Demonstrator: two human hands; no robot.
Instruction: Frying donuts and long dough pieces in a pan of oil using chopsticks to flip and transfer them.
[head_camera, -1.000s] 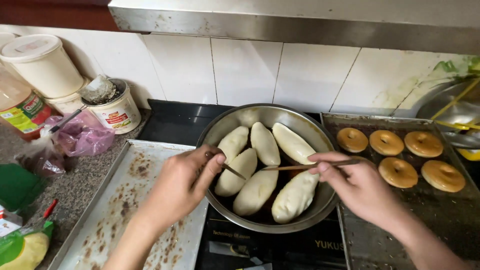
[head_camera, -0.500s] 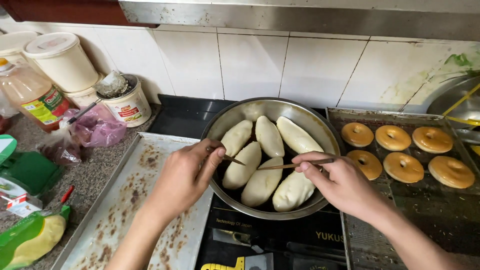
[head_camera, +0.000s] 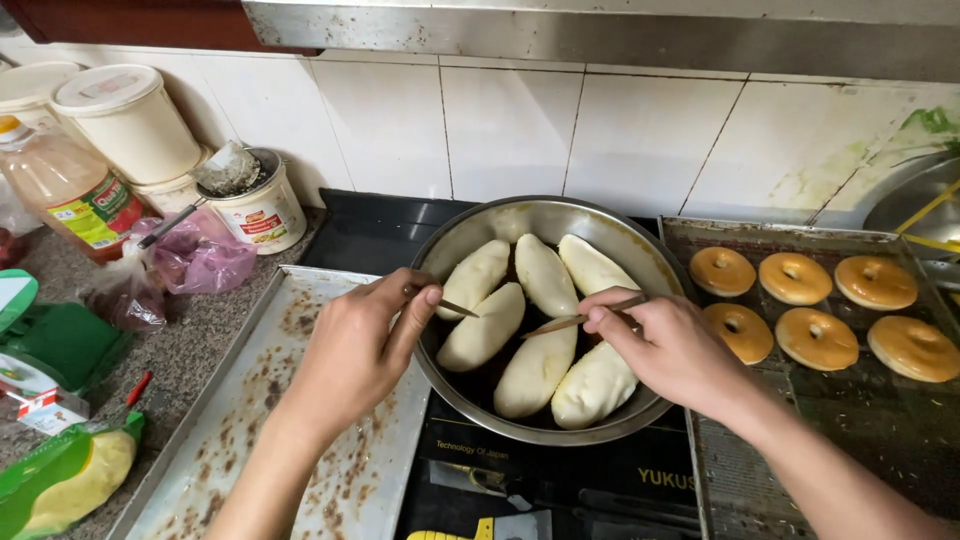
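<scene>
- The left hand (head_camera: 355, 345) had its fingers pinched together on a thin wooden stick (head_camera: 455, 306), whose tip pointed in over the rim of the pan.
- The right hand (head_camera: 670, 345) likewise clamped its fingers on a second stick (head_camera: 575, 320), the tip resting near the middle dough pieces.
- Both sticks met above 6 pale, oblong dough pieces (head_camera: 535, 370), which lay side by side in dark oil inside the round metal pan (head_camera: 630, 245).
- The pan sat on a black cooktop (head_camera: 560, 480), between the 2 trays.
- Under the left forearm lay a metal tray (head_camera: 250, 440), greasy and speckled with brown crumbs.
- To the right, a mesh tray (head_camera: 740, 480) held 6 golden glazed doughnuts (head_camera: 815, 338) in view.
- Farther left on the speckled counter stood a bottle of oil (head_camera: 65, 190), white lidded tubs (head_camera: 125, 120), a small tub with a spoon (head_camera: 255, 205), and a purple plastic bag (head_camera: 200, 260).
</scene>
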